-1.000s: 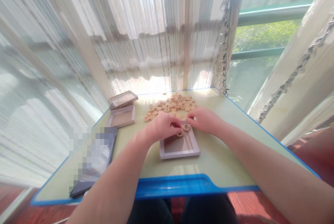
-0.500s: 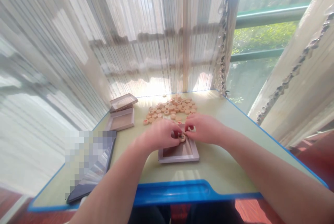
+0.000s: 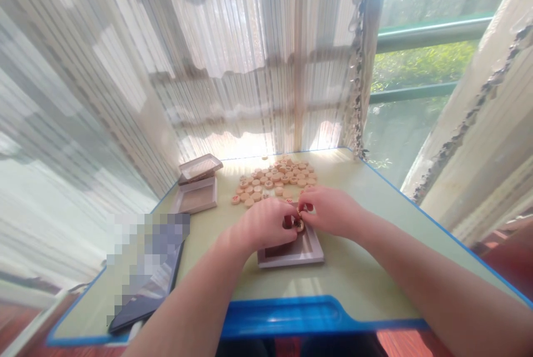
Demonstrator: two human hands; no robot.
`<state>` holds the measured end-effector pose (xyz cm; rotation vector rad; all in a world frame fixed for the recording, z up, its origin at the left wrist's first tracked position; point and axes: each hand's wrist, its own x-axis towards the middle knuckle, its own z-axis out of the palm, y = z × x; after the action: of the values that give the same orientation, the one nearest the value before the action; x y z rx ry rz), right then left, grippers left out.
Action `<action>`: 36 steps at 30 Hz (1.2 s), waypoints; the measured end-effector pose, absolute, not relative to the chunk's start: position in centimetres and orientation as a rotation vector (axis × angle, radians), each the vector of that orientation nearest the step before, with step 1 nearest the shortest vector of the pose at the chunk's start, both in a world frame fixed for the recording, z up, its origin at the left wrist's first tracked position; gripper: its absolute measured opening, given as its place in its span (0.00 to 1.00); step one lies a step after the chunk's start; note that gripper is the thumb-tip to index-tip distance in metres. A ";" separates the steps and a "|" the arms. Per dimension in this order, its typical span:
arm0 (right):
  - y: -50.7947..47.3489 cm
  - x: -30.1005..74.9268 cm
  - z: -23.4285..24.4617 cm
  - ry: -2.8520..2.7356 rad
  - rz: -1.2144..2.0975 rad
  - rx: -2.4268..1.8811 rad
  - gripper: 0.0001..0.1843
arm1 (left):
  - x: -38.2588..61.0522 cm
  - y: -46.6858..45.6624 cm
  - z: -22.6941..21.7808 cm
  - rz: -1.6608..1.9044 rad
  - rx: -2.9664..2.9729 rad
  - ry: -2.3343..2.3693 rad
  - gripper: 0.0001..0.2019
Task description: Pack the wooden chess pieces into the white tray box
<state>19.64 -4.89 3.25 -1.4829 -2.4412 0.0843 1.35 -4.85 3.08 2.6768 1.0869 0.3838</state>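
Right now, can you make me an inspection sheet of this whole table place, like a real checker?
Surface: pale green tabletop with blue plastic edging.
Things in use: shallow greyish square tray; beyond it, a heap of small round wooden pieces, some with red or dark marks.
Clutter: at the left, a dark flat slab, partly pixelated, and shallow greyish trays.
Hands: left hand has its fingertips at a dark-marked round wooden piece over the tray; right hand close beside; grips unclear.
Cables: unsure; a small white thing by the slab is unclear.
Surroundings: sheer striped curtains, window, red-brown floor.
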 end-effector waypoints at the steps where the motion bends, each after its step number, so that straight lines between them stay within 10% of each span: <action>1: -5.0 19.7 3.5 -2.436 0.089 -1.486 0.10 | 1.4 -4.9 3.1 0.388 2.668 1.093 0.08; 36: -4.7 19.6 3.6 -2.415 0.159 -1.609 0.10 | 2.1 -4.8 3.0 0.357 2.674 1.211 0.10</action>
<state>19.57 -4.73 3.64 -1.6086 -2.4153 0.1589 2.09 -4.82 2.99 2.6735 1.2111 0.3570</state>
